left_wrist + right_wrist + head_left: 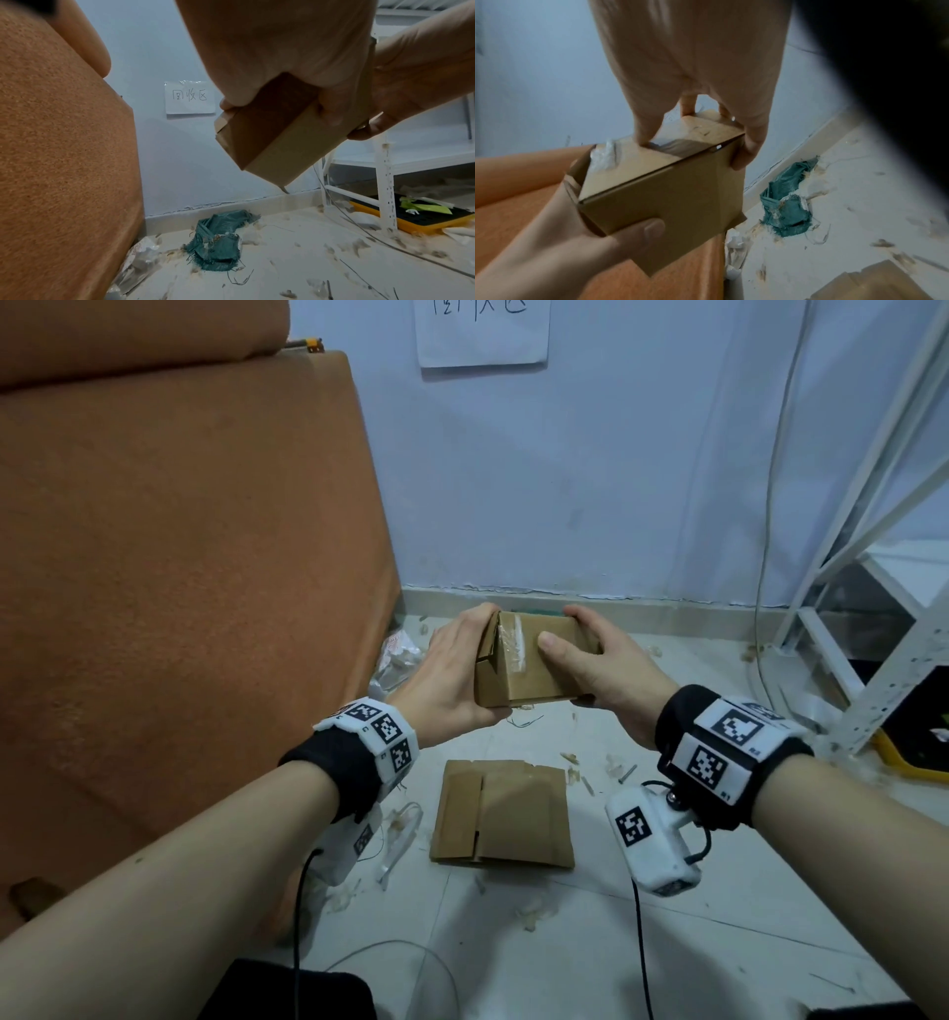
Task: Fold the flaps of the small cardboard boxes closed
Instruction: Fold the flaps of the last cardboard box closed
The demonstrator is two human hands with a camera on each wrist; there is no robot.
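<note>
I hold a small brown cardboard box (529,660) in the air between both hands, above the floor. A strip of clear tape crosses its top face. My left hand (452,675) grips the box's left end, where a flap stands slightly ajar, its thumb under the near edge. My right hand (580,654) grips the right end, thumb pressing on the top face and fingers wrapped round the far side. In the right wrist view the box (664,182) shows a loose flap hanging at its lower corner. In the left wrist view the box (272,140) sits under my palm.
A flattened cardboard box (503,814) lies on the littered floor below my hands. An orange cushion (179,557) fills the left. A white metal rack (873,634) with a yellow tray (416,215) stands right. A green rag (221,239) lies by the wall.
</note>
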